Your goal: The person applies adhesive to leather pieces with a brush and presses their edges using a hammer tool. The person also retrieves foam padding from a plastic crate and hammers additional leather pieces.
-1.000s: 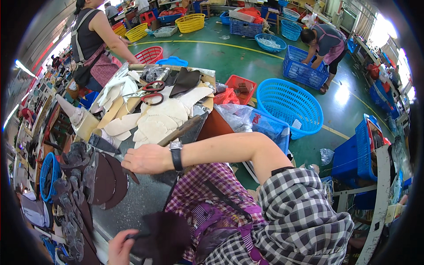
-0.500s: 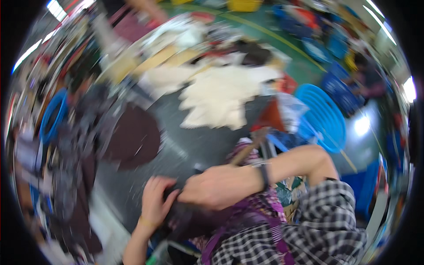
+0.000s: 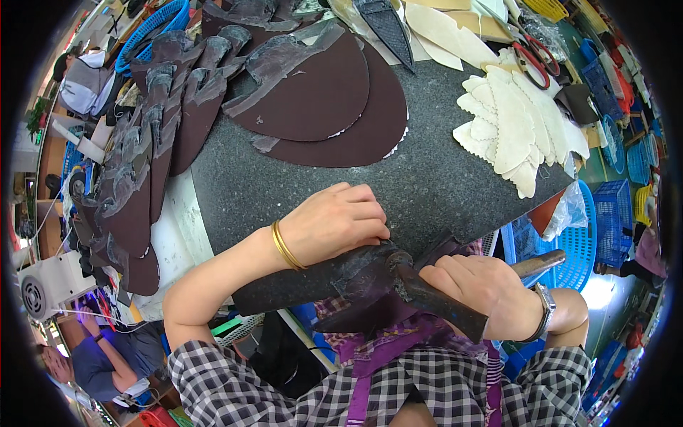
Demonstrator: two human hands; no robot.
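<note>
My left hand [image 3: 338, 222], its wrist ringed by gold bangles, is closed with curled fingers on the upper edge of a dark brown leather piece [image 3: 284, 288]. That piece lies at the table's near edge, close against my body, its folded part showing a rough, greyish surface. In my right hand [image 3: 480, 288] is a hammer [image 3: 445, 302]; the fingers wrap its wooden handle, which sticks out to the right. The dark, curved hammer head angles across the right end of the leather, and I cannot tell whether it touches.
Large brown leather pieces [image 3: 334, 146] overlap on the dark stone tabletop [image 3: 427, 192], with more stacked along the left. Cream scalloped pieces [image 3: 498, 117] and red-handled scissors [image 3: 535, 60] lie at the right. Blue baskets [image 3: 585, 235] stand beyond the right edge. A person [image 3: 114, 359] sits lower left.
The view has swung and sharpened from a blur. My right hand, earlier close against the left, is now farther right with the hammer. My left hand now lies across the leather's upper edge.
</note>
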